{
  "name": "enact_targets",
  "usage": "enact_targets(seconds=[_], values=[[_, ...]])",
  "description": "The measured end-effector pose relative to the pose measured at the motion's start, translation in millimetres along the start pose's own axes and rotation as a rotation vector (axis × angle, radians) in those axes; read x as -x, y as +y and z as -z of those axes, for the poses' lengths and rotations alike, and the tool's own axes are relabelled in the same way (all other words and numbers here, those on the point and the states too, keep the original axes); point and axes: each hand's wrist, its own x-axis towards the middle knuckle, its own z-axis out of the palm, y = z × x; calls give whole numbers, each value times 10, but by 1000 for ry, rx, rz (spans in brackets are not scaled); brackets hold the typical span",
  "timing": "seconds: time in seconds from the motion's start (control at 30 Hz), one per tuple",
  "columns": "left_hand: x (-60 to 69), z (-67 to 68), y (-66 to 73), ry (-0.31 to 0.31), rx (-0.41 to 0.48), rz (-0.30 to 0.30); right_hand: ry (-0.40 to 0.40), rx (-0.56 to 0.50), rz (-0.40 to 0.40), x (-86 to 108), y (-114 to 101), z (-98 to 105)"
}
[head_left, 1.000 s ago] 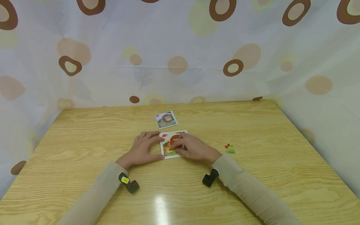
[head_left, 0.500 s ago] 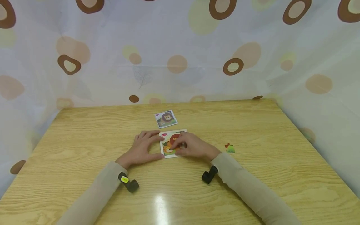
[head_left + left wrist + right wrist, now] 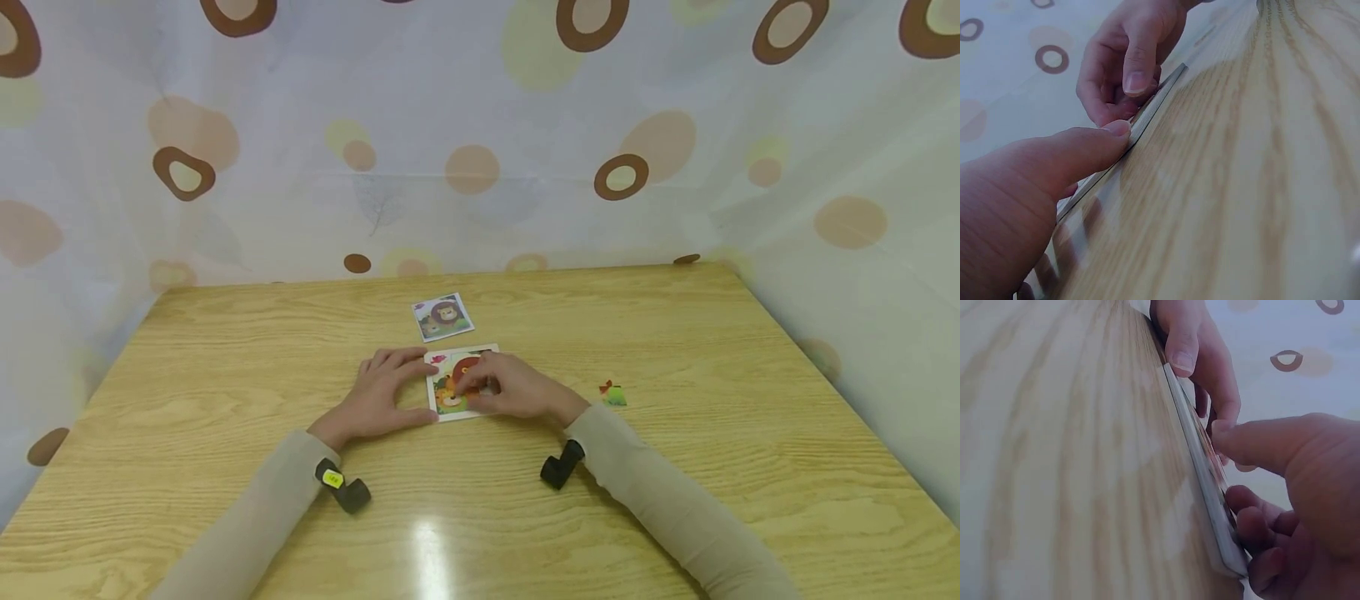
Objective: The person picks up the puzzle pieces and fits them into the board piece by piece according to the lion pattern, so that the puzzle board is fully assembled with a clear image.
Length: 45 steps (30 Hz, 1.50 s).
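Note:
A small square jigsaw puzzle (image 3: 463, 413) in a white-edged tray lies near the middle of the table, showing a lion, an orange animal and a pink bird. My left hand (image 3: 380, 395) rests at its left side, fingers loosely spread, thumb on the near-left corner; the thumb (image 3: 1116, 129) touches the tray's edge in the left wrist view. My right hand (image 3: 517, 388) bends over the puzzle's right half, thumb and index finger drawn together at a puzzle piece there. That piece is mostly hidden by the fingers. In the right wrist view, curled fingers (image 3: 1254, 525) rest against the tray's edge (image 3: 1200, 469).
Behind the puzzle lies a square picture card (image 3: 443, 317) with a similar lion scene. One loose red and green puzzle piece (image 3: 613, 395) lies to the right of my right hand. A patterned cloth (image 3: 480, 217) stands around the wooden table (image 3: 480, 517).
My right thumb and fingers have shifted very slightly over the puzzle. The left hand, the tray, the card and the loose piece stay in place; the view has tilted a little.

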Motion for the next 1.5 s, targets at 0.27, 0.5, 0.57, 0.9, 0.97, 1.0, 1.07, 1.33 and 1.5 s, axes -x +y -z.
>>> enact_targets(seconds=[0.27,0.5,0.57,0.9,0.97,1.0,1.07,1.33,1.5], values=[[-6,-20,6,0,-4,0,27,-128,-76,136,86,59],[-10,-12,-2,-10,-2,6,43,-87,-98,270,165,325],[-14,-16,-8,-10,-3,4,21,-71,-104,319,186,438],[-29,-22,-18,-4,-3,6,-141,-95,-209,642,347,899],[-30,-32,-21,-5,-5,4,-177,-114,-233,712,397,962],[-29,-36,-23,-4,-6,4,-192,-129,-246,744,416,991],[-30,-45,-30,-2,-7,1,-209,-133,-259,809,456,1051],[-32,-43,-44,-1,-8,0,-271,-121,-206,1022,602,1226],[-28,-29,-42,-5,-4,4,-291,-162,-249,1063,694,1230]])
